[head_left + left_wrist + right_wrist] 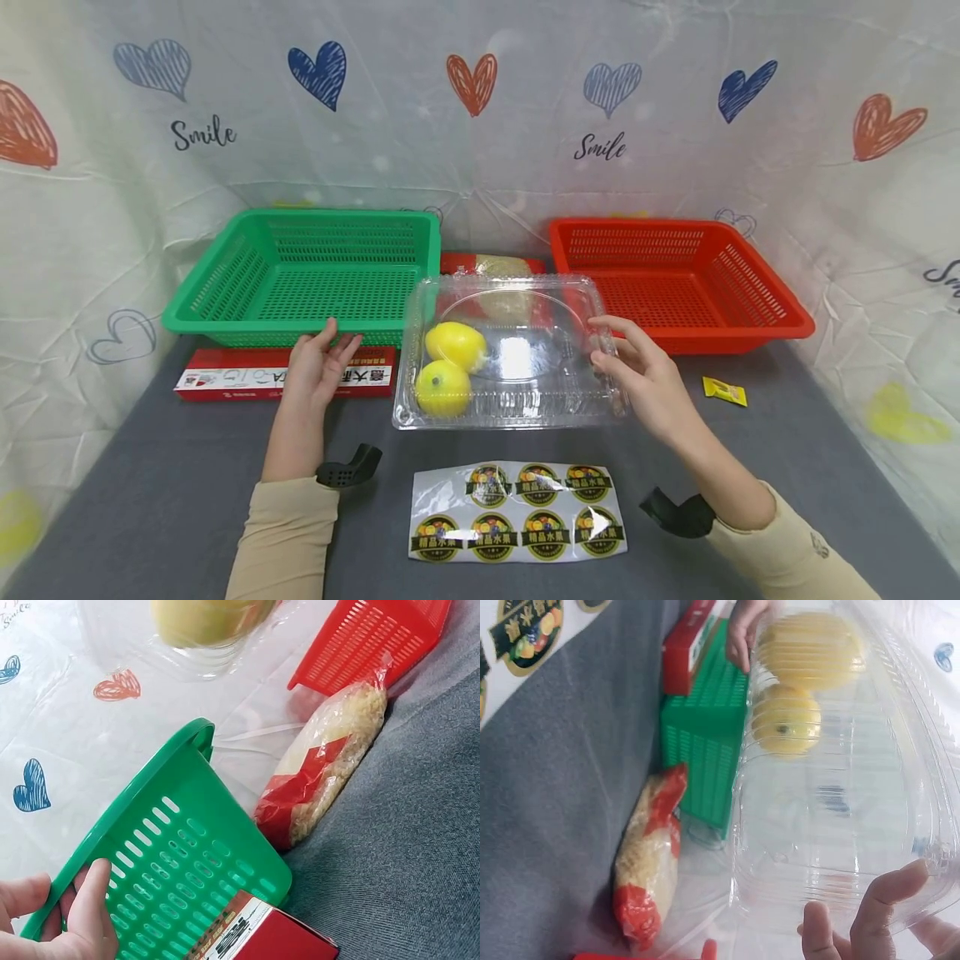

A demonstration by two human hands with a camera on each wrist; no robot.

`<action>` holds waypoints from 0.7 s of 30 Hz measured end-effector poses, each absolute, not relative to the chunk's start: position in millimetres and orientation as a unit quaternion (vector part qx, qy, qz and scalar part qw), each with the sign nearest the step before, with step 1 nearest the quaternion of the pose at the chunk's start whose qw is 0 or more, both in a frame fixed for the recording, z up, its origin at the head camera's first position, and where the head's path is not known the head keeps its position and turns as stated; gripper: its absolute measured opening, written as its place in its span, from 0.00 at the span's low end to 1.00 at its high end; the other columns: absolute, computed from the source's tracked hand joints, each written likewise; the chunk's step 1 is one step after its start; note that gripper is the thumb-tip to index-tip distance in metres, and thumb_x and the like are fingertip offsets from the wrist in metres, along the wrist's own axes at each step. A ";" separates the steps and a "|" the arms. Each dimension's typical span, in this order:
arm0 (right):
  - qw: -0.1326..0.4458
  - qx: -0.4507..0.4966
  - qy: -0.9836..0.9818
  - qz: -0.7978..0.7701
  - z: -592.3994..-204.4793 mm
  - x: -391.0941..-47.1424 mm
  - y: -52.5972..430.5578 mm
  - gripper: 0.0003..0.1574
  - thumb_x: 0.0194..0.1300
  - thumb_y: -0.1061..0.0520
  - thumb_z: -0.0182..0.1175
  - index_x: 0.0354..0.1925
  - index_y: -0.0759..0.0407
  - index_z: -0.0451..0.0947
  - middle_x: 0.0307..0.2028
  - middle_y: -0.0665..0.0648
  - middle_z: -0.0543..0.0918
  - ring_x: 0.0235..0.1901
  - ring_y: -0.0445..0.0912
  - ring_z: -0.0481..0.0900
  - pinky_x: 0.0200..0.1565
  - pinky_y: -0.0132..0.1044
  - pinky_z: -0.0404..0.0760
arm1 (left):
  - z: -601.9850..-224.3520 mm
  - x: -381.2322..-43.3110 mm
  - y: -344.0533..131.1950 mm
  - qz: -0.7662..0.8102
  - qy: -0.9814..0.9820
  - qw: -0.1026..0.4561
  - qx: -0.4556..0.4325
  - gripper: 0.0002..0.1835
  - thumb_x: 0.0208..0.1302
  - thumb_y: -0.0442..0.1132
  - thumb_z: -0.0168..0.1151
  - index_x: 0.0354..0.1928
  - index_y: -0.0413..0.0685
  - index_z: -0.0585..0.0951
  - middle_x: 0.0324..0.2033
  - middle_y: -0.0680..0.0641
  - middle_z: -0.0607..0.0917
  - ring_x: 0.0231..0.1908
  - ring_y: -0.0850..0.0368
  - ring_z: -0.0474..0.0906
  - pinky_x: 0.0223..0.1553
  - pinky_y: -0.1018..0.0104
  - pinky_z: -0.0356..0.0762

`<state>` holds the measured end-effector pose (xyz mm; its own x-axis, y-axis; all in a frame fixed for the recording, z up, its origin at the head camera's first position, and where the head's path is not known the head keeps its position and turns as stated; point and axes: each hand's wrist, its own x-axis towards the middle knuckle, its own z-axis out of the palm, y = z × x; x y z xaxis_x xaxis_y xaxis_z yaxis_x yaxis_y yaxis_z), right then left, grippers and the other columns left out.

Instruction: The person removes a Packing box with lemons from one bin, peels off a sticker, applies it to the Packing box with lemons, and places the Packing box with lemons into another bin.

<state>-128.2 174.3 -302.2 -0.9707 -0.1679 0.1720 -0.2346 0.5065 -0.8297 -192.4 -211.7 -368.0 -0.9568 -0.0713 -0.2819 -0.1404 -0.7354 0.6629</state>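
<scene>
Clear plastic clamshell box (517,358), two yellow lemons (455,344) inside

Clear plastic clamshell box (840,817): filling the right half of the view, two yellow lemons (795,686) lying inside near the top. Right hand (870,922): fingertips touching the box's lower edge. Green basket (709,742): standing beside the box on the grey worktop (547,795). Red carton (686,649): lying against the basket, another hand (744,630) showing beside it. Red-and-clear bag of grain (649,862): lying below the basket. Sticker sheet (521,630): showing at the top left corner.
</scene>
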 end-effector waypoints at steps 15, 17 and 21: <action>0.033 0.103 -0.867 0.486 -319.0 -113.6 178.9 0.24 0.67 0.52 0.52 0.60 0.48 0.66 0.56 0.64 0.72 0.50 0.59 0.74 0.39 0.53 0.77 | -369.9 -194.0 -211.7 0.918 0.368 0.020 -0.149 0.41 0.67 0.38 0.46 0.68 0.59 0.29 0.59 0.51 0.49 0.66 0.54 0.47 0.53 0.69 0.69; 0.034 0.102 -0.866 0.489 -321.5 -112.6 179.4 0.23 0.66 0.52 0.52 0.60 0.49 0.66 0.56 0.64 0.72 0.50 0.59 0.74 0.38 0.52 0.77 | -370.0 -193.9 -212.0 0.919 0.365 0.021 -0.148 0.41 0.67 0.38 0.46 0.67 0.60 0.29 0.60 0.51 0.48 0.67 0.54 0.46 0.54 0.69 0.68; 0.034 0.099 -0.862 0.497 -326.1 -110.7 180.2 0.24 0.66 0.53 0.52 0.60 0.50 0.66 0.56 0.64 0.72 0.49 0.59 0.75 0.29 0.41 0.78 | -369.4 -193.7 -212.5 0.919 0.365 0.021 -0.149 0.41 0.67 0.38 0.46 0.68 0.60 0.29 0.58 0.52 0.49 0.66 0.54 0.47 0.54 0.69 0.68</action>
